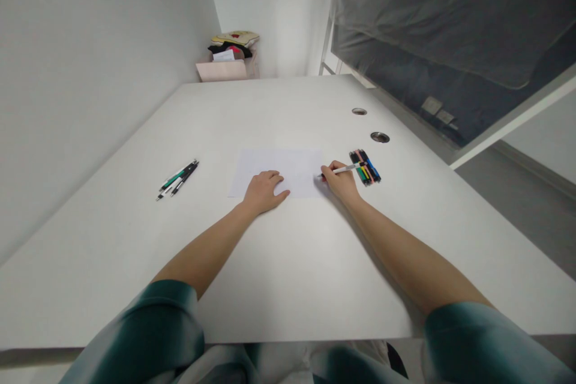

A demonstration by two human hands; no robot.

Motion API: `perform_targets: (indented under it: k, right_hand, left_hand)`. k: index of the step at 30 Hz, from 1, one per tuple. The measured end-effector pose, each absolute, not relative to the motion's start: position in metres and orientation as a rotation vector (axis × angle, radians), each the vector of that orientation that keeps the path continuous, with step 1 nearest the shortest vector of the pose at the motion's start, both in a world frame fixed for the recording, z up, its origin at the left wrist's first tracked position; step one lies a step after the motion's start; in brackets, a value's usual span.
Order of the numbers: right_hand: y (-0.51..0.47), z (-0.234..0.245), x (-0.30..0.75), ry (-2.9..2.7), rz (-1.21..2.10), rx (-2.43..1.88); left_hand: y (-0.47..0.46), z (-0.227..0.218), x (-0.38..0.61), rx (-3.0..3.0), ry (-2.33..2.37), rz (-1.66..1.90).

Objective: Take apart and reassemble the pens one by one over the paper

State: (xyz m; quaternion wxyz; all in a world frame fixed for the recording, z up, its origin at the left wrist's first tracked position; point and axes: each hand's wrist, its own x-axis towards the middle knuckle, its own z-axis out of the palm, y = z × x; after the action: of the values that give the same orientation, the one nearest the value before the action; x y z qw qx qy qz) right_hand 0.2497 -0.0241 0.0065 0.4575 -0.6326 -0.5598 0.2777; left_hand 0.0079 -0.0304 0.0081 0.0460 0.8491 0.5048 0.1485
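White pen (348, 168) pinched in the right hand (342, 185), its tip down at the right edge of the paper (299, 167)! Left hand (262, 191) lies spread over the paper's near left part, grasping nothing. Just right of the paper, a row of coloured markers (366, 173); well to its left, a loose bunch of pens (179, 176); far beyond it, a heaped box (222, 71).

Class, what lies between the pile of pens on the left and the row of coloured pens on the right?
The head view shows a white paper sheet there, with the left hand on it and the right hand holding a white pen.
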Motion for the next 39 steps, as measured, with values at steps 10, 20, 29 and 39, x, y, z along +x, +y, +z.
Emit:
perform_targets:
  k: [10, 20, 29, 39]
  right_hand:
    - [-0.026, 0.010, 0.248, -1.368, 0.727, -1.531]
    - [-0.023, 0.004, 0.254, -1.405, 0.741, -1.372]
    - [-0.020, 0.006, 0.252, -1.318, 0.917, -1.183]
    - [-0.040, 0.015, 0.228, -1.300, 1.136, -1.079]
  left_hand:
    - [-0.028, 0.007, 0.010, 2.586, 1.541, 0.484]
    - [-0.027, 0.008, 0.012, 2.583, 1.541, 0.502]
    - [-0.025, 0.006, 0.012, 2.573, 1.543, 0.523]
    - [-0.033, 0.013, 0.010, 2.619, 1.342, 0.746]
